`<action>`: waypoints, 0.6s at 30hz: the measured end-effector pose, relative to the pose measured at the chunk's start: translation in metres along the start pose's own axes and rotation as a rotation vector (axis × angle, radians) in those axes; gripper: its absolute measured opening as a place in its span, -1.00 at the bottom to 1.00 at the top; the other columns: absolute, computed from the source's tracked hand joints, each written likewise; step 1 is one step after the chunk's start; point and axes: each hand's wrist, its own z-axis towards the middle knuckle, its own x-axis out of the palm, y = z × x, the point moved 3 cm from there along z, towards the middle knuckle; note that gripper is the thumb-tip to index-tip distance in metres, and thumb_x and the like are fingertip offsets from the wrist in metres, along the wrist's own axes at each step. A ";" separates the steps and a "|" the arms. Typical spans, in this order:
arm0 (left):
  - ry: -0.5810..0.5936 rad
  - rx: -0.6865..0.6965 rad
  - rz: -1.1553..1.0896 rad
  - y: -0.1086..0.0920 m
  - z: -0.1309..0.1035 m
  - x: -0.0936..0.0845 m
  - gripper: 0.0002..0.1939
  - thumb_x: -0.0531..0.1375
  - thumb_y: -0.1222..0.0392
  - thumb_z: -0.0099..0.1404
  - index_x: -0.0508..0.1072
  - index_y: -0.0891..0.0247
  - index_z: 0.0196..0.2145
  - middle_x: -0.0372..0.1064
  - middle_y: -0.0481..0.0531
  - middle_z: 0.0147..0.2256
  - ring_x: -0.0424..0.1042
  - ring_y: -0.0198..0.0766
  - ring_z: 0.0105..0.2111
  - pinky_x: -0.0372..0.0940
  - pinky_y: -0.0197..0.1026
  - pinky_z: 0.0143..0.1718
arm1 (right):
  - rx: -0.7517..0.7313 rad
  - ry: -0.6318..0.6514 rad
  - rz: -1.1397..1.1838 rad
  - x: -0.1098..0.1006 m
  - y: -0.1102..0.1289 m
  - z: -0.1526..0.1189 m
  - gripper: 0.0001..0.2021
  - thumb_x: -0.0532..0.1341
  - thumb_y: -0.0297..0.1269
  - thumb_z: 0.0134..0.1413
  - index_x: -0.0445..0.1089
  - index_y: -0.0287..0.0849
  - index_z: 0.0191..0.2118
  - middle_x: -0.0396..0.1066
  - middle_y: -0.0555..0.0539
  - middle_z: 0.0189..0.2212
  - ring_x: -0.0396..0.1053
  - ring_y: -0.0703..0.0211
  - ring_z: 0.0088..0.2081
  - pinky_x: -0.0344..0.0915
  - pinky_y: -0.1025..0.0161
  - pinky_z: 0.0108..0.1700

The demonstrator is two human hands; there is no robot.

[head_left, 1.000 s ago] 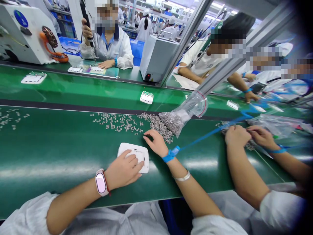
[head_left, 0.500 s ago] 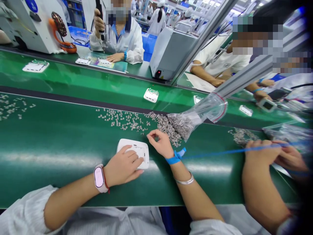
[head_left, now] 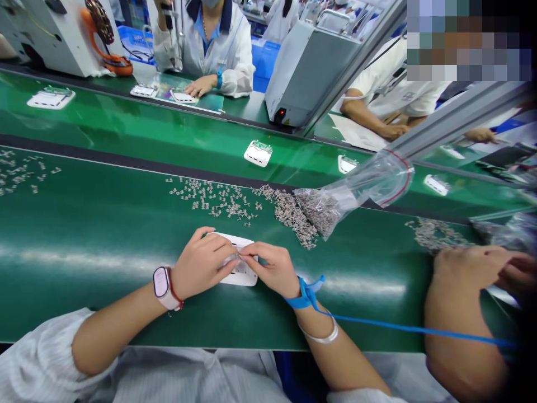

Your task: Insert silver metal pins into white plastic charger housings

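A white plastic housing [head_left: 247,275] lies on the green worktop, partly covered by both hands. My left hand [head_left: 205,260], with a pink-banded watch at the wrist, rests over its left part, fingers bent towards the middle. Thumb and index finger of my right hand [head_left: 272,266] are pinched together over the housing, beside the left fingertips; whatever is between them is too small to make out. A blue strap circles the right wrist. Small metal clips [head_left: 210,196] are scattered behind the housing, with a denser pile [head_left: 293,215] to the right, at the mouth of a clear bag [head_left: 339,204].
Behind a dark rail, a green conveyor [head_left: 188,131] carries white housings with green boards [head_left: 258,153]. A co-worker's arm [head_left: 461,313] is close on the right, near more clips [head_left: 436,234]. A slanted metal post [head_left: 361,67] and a grey box [head_left: 308,73] stand across the conveyor.
My right hand has moved from beside the metal pile left onto the housing, meeting my left fingertips. My left hand has shifted slightly up and left, its fingers now more bent.
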 end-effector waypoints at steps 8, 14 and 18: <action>0.029 0.007 0.051 -0.001 0.002 0.000 -0.83 0.01 0.22 0.31 0.39 0.23 -0.33 0.41 -0.06 -0.36 0.35 -0.30 -0.33 0.07 -0.07 -0.02 | -0.017 0.081 0.028 -0.002 -0.005 0.000 -0.95 0.12 -0.43 0.08 0.32 -0.17 -0.36 0.34 -0.13 -0.24 0.33 0.20 -0.17 0.30 0.25 -0.14; 0.041 0.144 0.094 -0.009 -0.004 0.005 -0.82 0.01 0.22 0.29 0.38 0.28 -0.25 0.43 0.00 -0.34 0.37 -0.27 -0.29 0.06 -0.03 0.00 | 0.017 0.108 -0.093 0.002 -0.021 0.002 -0.92 0.08 -0.43 0.09 0.28 -0.17 -0.37 0.23 -0.17 -0.09 0.25 0.15 -0.11 0.26 0.13 -0.06; 0.134 0.327 0.072 -0.016 -0.010 0.014 -0.82 0.02 0.20 0.29 0.39 0.27 -0.32 0.41 -0.03 -0.45 0.37 -0.28 -0.36 0.09 -0.07 -0.04 | 0.025 0.101 -0.139 0.006 -0.025 0.002 -0.93 0.08 -0.42 0.08 0.29 -0.18 -0.37 0.24 -0.17 -0.11 0.26 0.13 -0.13 0.27 0.11 -0.09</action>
